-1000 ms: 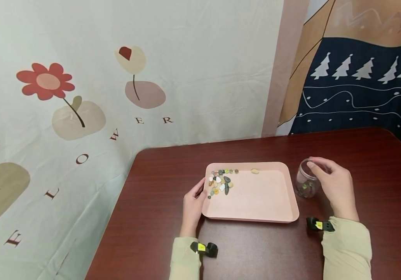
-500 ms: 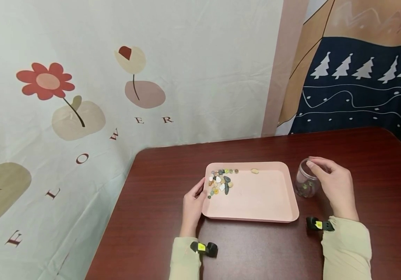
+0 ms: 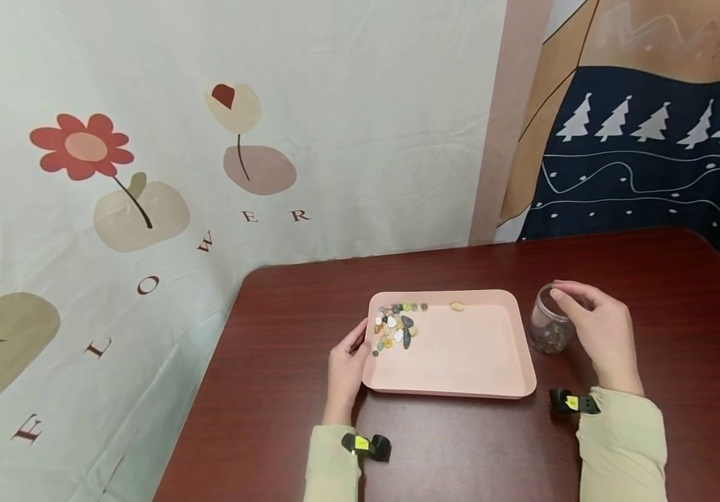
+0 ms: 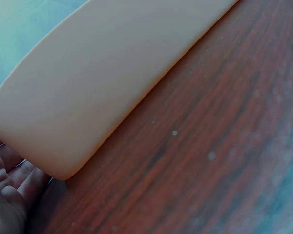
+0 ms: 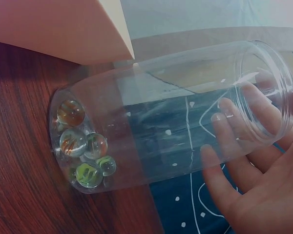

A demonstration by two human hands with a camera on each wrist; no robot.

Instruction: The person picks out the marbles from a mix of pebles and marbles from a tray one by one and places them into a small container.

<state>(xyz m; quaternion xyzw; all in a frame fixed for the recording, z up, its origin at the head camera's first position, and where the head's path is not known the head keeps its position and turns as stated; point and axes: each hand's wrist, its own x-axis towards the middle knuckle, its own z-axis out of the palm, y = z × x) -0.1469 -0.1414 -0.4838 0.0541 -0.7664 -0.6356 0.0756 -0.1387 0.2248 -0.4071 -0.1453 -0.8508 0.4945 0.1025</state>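
Observation:
A pink rectangular tray point(image 3: 460, 359) lies on the table. My left hand point(image 3: 345, 371) grips its left edge, with the curled fingers point(image 4: 31, 187) by the tray's corner in the left wrist view. Inside the tray, several pebbles point(image 3: 399, 335) in white, dark grey and yellow are gathered at the left. A single pale yellow pebble point(image 3: 457, 307) lies apart near the far wall. To the right of the tray stands a clear, lidless jar point(image 3: 543, 322). My right hand point(image 3: 608, 335) holds it around the rim. Several glass marbles point(image 5: 73, 142) rest at its bottom.
The dark red wooden table point(image 3: 448, 453) carries everything. Behind it hangs a pale cloth point(image 3: 360, 153) printed with flowers, and a navy cloth point(image 3: 636, 167) with trees is at the right. Black camera straps point(image 3: 576, 403) sit on both wrists.

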